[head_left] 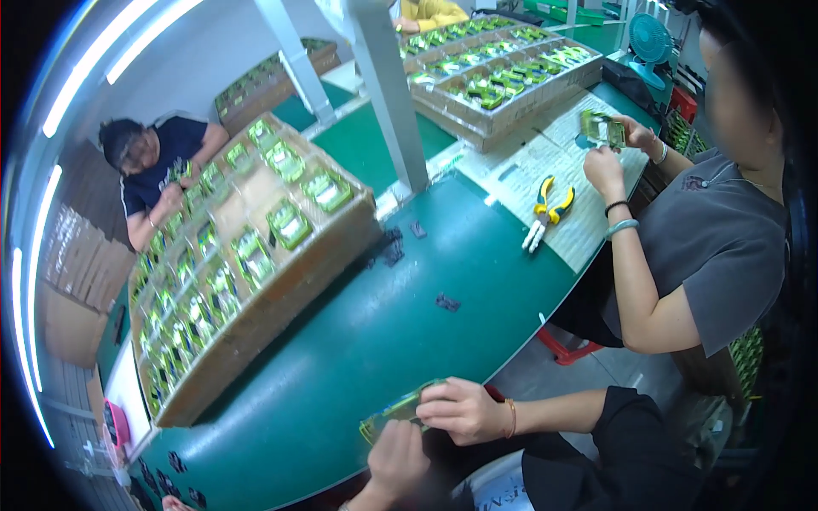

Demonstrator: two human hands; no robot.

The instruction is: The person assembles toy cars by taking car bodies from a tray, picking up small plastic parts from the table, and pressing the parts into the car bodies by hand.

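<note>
At the table's near edge, my right hand (460,410) is closed on the right end of a flat, green-edged clear plastic piece (394,415). The piece lies tilted, and its right end is partly hidden by my fingers. Just below it, my left hand (397,462) has its fingers curled against the lower edge. That hand is blurred, and whatever its fingertips hold is hidden. A small black flat part (447,302) lies on the green table (366,341) beyond my hands.
A cardboard tray (281,319) of green-and-clear pieces fills the left; another tray (486,128) stands at the back. Yellow-handled pliers (547,213) lie by a co-worker (716,230) handling a green piece. A metal post (388,102) rises between trays. Another person's fingers (175,504) show lower left.
</note>
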